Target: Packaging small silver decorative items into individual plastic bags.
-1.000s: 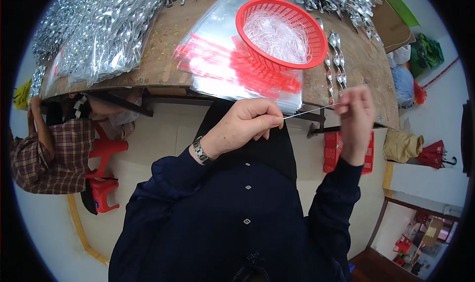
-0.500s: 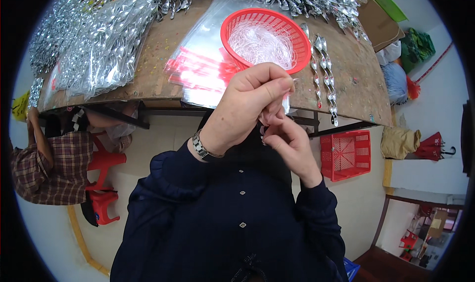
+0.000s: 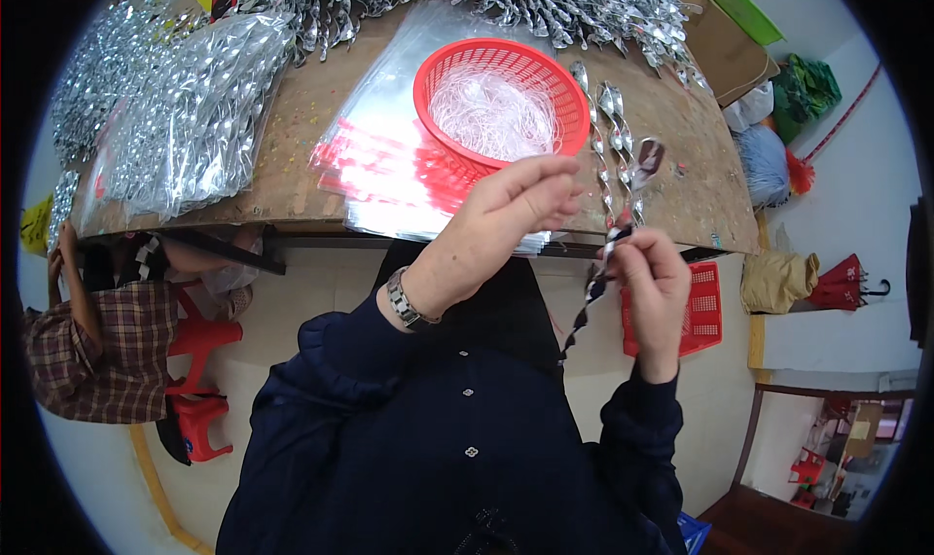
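Observation:
My right hand point(image 3: 657, 278) is closed, pinching a twisted foil strip point(image 3: 582, 320) near the table's front edge. The strip's upper end stands above my fingers and its dark, curling lower part hangs down toward my lap. My left hand point(image 3: 486, 226) hovers in front of the red basket, fingers loosely bent and apart from the strip, with nothing visible in them. White, tangled clear threads point(image 3: 491, 117) fill the red plastic basket point(image 3: 574, 93). Right of it, silver twisted strips point(image 3: 613, 117) lie on the wooden table point(image 3: 700, 180).
Under the basket is a stack of clear plastic bags point(image 3: 389, 88) with red edges. Bagged silver twists point(image 3: 195, 117) lie at left, loose ones point(image 3: 545, 5) along the back. A red crate point(image 3: 700, 312) stands below the table; another person point(image 3: 107, 331) sits at far left.
My hands have moved apart. The right one went right, bringing the foil strip into clear view, while the left one's pinch loosened. The view has shifted slightly.

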Demonstrator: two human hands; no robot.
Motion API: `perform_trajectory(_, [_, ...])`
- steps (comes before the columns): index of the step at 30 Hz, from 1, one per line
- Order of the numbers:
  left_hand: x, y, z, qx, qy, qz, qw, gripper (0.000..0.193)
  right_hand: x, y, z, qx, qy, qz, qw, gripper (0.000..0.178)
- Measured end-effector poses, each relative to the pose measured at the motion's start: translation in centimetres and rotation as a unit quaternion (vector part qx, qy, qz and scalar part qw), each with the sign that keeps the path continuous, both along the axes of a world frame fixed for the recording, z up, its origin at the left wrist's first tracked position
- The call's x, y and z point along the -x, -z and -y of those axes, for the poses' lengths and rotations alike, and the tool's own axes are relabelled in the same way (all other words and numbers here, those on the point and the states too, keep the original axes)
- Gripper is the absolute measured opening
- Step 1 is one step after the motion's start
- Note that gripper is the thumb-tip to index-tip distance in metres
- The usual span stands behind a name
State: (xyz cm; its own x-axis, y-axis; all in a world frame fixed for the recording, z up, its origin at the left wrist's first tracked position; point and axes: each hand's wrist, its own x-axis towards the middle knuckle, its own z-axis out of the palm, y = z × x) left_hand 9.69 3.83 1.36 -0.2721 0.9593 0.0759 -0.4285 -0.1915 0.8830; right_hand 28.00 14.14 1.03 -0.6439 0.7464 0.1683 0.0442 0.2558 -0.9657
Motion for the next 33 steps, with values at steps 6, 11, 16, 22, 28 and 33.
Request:
perform_trajectory(6, [0.6,1.2,1.4,0.044,0.025,-0.046,0.998,0.028,0.8,-2.2,-6.0,-0.055,0.039,0.079,0.995,0.01])
perform_trajectory(11, [1.0,1.8,2.6,0.071,0.04,-0.054,0.995,0.025,3.1,-1.7,-12.1,-0.082,0.029,0.141,0.986,0.014])
perform_trajectory(16, [1.4,2.2,3.2,0.079,0.054,-0.063,0.993,0.024,6.8,-0.8,-16.0,-0.133,0.051,0.239,0.961,0.019])
perform_trajectory(22, [1.6,3.1,3.3,0.088,0.071,-0.065,0.992,0.023,10.6,0.7,-19.1,-0.182,0.074,0.337,0.921,0.021])
perform_trajectory(28, [1.7,4.0,3.2,0.098,0.082,-0.054,0.99,0.022,11.8,3.4,-20.6,-0.269,0.088,0.329,0.901,0.022])
perform_trajectory(33, [1.6,4.6,3.1,0.102,0.085,-0.064,0.989,0.023,11.2,3.5,-19.0,-0.37,0.112,0.301,0.872,0.022])
